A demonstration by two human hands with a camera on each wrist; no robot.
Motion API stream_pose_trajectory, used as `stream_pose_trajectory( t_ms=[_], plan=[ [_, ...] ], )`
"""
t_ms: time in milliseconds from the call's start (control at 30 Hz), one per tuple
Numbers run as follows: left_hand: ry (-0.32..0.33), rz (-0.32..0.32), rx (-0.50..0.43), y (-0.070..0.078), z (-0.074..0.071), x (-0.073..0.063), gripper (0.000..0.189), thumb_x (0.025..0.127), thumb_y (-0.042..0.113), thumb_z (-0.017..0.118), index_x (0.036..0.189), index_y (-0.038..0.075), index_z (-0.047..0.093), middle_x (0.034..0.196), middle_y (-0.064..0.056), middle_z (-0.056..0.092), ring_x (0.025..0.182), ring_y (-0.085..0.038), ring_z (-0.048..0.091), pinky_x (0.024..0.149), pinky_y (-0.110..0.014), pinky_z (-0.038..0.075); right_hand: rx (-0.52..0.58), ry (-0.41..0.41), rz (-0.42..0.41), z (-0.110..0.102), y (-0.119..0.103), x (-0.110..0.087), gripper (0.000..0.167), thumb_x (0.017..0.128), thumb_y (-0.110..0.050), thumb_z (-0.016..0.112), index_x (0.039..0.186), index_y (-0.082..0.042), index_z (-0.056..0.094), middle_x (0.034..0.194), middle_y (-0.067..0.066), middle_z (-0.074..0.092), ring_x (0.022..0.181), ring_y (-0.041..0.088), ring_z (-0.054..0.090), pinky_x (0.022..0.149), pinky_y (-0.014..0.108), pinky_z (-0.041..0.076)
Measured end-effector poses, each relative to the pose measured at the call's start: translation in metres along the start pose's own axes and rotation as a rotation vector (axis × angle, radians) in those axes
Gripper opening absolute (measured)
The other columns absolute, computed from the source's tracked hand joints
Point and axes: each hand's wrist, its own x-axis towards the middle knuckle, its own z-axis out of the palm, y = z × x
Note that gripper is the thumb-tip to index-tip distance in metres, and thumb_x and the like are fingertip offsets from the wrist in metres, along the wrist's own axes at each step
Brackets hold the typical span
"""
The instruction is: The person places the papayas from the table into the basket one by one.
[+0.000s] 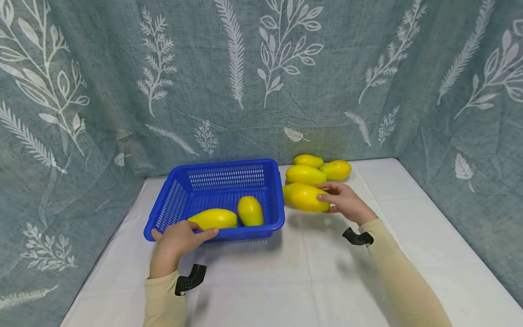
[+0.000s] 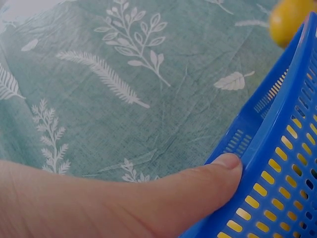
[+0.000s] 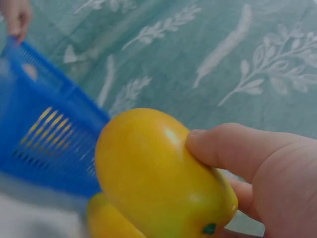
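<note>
My right hand (image 1: pixel 343 202) holds a yellow papaya (image 1: pixel 308 198) by its narrow end, just right of the blue plastic basket (image 1: pixel 278 200). In the right wrist view, the thumb presses the top of this papaya (image 3: pixel 153 168) and the other fingers are partly hidden behind it; a green stem spot shows. My left hand (image 1: pixel 180 240) grips the basket's near rim at the left, and its thumb (image 2: pixel 213 173) lies along the rim in the left wrist view. Inside the basket lie a papaya (image 1: pixel 216 219) beside the left hand and another papaya (image 1: pixel 250 211) near the right side.
Behind the held fruit, more papayas are grouped at the back of the white-covered table (image 1: pixel 286 281): one (image 1: pixel 305 174) in front, one (image 1: pixel 308 160) behind, one (image 1: pixel 338 170) to the right. Another is partly hidden by the held one. A patterned green curtain (image 1: pixel 196 81) surrounds the table.
</note>
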Motion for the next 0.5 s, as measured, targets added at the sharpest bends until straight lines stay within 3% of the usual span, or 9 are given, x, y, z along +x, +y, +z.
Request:
stream_pose_trajectory(
  t_ms=[100, 233, 333, 500],
  plan=[
    [-0.002, 0.0, 0.003, 0.0, -0.002, 0.001, 0.087, 0.088, 0.071, 0.06, 0.132, -0.004, 0.064, 0.132, -0.024, 0.067, 0.13, -0.055, 0.053, 0.104, -0.09, 0.002, 0.044, -0.004, -0.018, -0.005, -0.024, 0.007, 0.055, 0.103, -0.021, 0.06, 0.15, 0.0, 0.042, 0.142, 0.02, 0.05, 0.101, 0.014, 0.063, 0.093, 0.044, 0.06],
    [-0.01, -0.003, 0.004, 0.0, -0.002, 0.001, 0.089, 0.088, 0.072, 0.059, 0.133, -0.005, 0.063, 0.133, -0.025, 0.066, 0.131, -0.055, 0.052, 0.104, -0.09, 0.002, 0.093, -0.036, -0.037, 0.006, -0.053, 0.018, 0.053, 0.103, -0.02, 0.058, 0.151, -0.002, 0.042, 0.142, 0.02, 0.05, 0.102, 0.016, 0.063, 0.096, 0.048, 0.058],
    [-0.011, -0.002, 0.0, 0.0, -0.001, 0.001, 0.09, 0.087, 0.073, 0.06, 0.132, -0.005, 0.063, 0.134, -0.025, 0.066, 0.131, -0.055, 0.052, 0.103, -0.09, 0.002, 0.113, -0.077, -0.044, 0.026, -0.069, 0.027, 0.049, 0.103, -0.017, 0.058, 0.149, -0.003, 0.045, 0.142, 0.019, 0.051, 0.102, 0.018, 0.062, 0.098, 0.051, 0.056],
    [-0.002, -0.002, -0.007, -0.001, 0.001, 0.002, 0.09, 0.086, 0.073, 0.061, 0.132, -0.005, 0.064, 0.135, -0.026, 0.065, 0.132, -0.055, 0.051, 0.104, -0.09, 0.003, 0.103, -0.167, -0.024, 0.071, -0.082, 0.04, 0.045, 0.102, -0.017, 0.061, 0.144, -0.005, 0.051, 0.139, 0.017, 0.054, 0.101, 0.019, 0.062, 0.092, 0.044, 0.059]
  ],
)
